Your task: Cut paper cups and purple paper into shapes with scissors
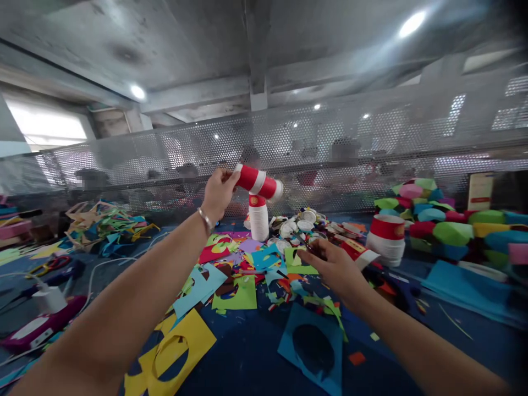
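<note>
My left hand (221,192) is closed on the end of red-and-white paper cups (259,182), held tilted in the air. Whether they are nested or joined end to end, I cannot tell. Just below them stands a tall stack of white cups (259,223) with a red cup at its top. Lower on the right, my right hand (332,267) is closed around scissors (314,247), whose blades point up and left toward a heap of cut cup pieces (305,224). Under that hand lies a green sheet with a hole cut in it (303,267).
A cup stack (385,242) stands on the right, near colourful paper shapes (449,225). Yellow (198,335) and blue (289,349) sheets with round holes lie in front. At left are paper scraps (103,225), cables, yellow-and-red scissors (49,265) and a purple power strip (45,324). A perforated screen (185,143) stands behind.
</note>
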### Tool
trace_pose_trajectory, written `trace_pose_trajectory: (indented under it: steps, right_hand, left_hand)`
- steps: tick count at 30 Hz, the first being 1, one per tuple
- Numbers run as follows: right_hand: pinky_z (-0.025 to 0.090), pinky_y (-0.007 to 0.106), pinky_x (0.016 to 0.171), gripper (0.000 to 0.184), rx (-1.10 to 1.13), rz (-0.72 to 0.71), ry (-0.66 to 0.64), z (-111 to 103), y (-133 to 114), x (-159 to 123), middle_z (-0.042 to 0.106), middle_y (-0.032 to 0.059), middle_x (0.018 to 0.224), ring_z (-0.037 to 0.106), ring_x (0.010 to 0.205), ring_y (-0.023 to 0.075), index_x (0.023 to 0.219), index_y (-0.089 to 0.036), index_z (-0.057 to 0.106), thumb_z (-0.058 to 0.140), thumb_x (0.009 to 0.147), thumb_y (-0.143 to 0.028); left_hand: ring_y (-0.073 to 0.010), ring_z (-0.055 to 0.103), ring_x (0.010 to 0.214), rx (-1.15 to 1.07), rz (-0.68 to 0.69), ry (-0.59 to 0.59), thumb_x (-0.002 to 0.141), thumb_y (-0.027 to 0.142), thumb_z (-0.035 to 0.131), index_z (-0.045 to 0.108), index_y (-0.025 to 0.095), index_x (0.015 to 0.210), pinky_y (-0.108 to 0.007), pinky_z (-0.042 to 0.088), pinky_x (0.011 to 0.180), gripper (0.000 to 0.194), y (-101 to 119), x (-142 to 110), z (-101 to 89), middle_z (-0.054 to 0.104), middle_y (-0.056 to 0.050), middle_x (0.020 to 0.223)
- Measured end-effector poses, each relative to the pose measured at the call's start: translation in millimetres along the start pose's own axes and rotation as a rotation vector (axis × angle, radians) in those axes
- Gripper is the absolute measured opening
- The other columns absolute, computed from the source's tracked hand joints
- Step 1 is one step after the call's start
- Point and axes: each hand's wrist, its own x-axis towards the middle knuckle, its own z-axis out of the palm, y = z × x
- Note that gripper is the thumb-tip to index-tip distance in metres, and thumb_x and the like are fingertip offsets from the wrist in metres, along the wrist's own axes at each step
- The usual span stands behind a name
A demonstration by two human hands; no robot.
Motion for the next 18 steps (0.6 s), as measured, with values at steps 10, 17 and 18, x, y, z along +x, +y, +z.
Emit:
trace_pose_trajectory:
  steps: [10, 17, 18]
  right_hand:
    - [0.028, 0.025, 0.043, 0.027, 0.038, 0.074, -0.017, 4, 1, -4, 0.041, -0.0072, 0.05, 0.034, 0.043, 0.0098, 0.077, -0.021, 0.057, 0.061, 0.082, -0.047]
    - [0.029, 0.026, 0.046, 0.028, -0.006, 0.077, 0.051, -1, 8, 2, 0.045, -0.0059, 0.051, 0.037, 0.044, 0.011, 0.077, -0.021, 0.057, 0.059, 0.082, -0.048]
    - [0.03, 0.026, 0.047, 0.029, -0.007, 0.073, 0.061, -2, 8, 2, 0.045, -0.0057, 0.051, 0.039, 0.045, 0.0116, 0.077, -0.021, 0.057, 0.058, 0.083, -0.049]
  left_hand:
    - [-0.0182, 0.061, 0.079, 0.101, -0.007, -0.334, 0.081, 0.038, 0.064, 0.056, 0.023, 0.08, -0.032, 0.05, 0.072, 0.017, 8, -83, -31.2, 0.064, -0.003, 0.088]
    - [-0.0206, 0.058, 0.079, 0.512, 0.123, -1.025, 0.075, 0.043, 0.063, 0.059, 0.023, 0.078, -0.033, 0.045, 0.071, 0.02, 42, -98, -59.6, 0.064, -0.005, 0.088]
    - [-0.0208, 0.059, 0.078, 0.545, 0.128, -1.145, 0.073, 0.044, 0.065, 0.06, 0.023, 0.078, -0.032, 0.044, 0.07, 0.022, 46, -96, -61.0, 0.065, -0.005, 0.086]
